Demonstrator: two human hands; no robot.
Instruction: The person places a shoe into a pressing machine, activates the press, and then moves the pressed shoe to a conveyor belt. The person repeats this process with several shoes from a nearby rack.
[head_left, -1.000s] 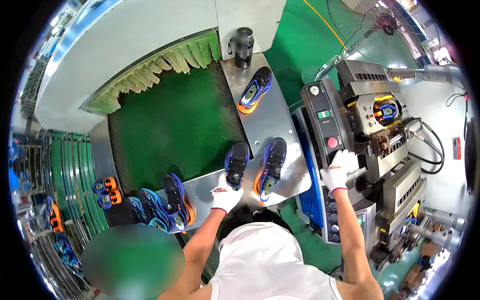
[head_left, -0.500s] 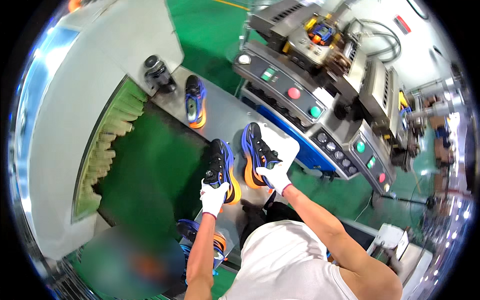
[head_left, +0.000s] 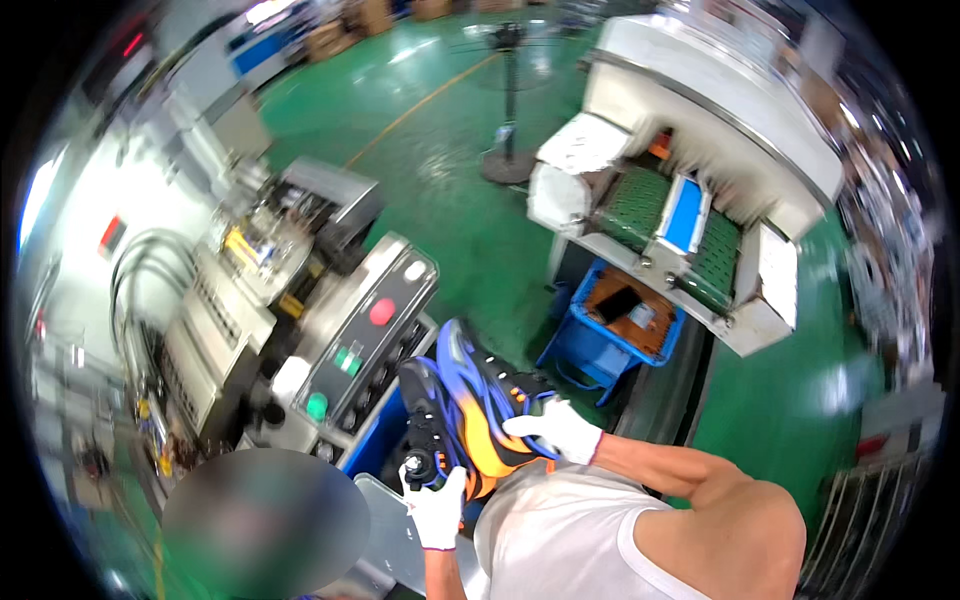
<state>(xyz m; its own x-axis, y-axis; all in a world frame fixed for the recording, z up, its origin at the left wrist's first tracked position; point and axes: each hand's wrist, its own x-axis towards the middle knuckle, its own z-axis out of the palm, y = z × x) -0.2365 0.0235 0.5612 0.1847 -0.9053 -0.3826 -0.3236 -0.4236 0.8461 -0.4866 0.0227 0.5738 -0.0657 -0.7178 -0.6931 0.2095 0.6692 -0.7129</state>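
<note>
Two black and blue sneakers with orange soles are held close together in front of my body. My left hand [head_left: 435,508], in a white glove, is closed on the heel end of the left sneaker [head_left: 424,410]. My right hand [head_left: 562,432], gloved too, grips the heel end of the right sneaker [head_left: 474,395]. The toes point away from me, and the two soles face each other and seem to touch.
A machine's control panel [head_left: 365,330] with red and green buttons stands at the left. At the right is a conveyor machine [head_left: 690,90] with a green belt. A blue bin [head_left: 585,340] with a brown board on top sits under its end. Further off stands a pedestal fan [head_left: 508,120].
My view has swung right, away from the grey bench to the conveyor machine and blue bin. The two sneakers, apart before and near the bench, are now brought together by my hands.
</note>
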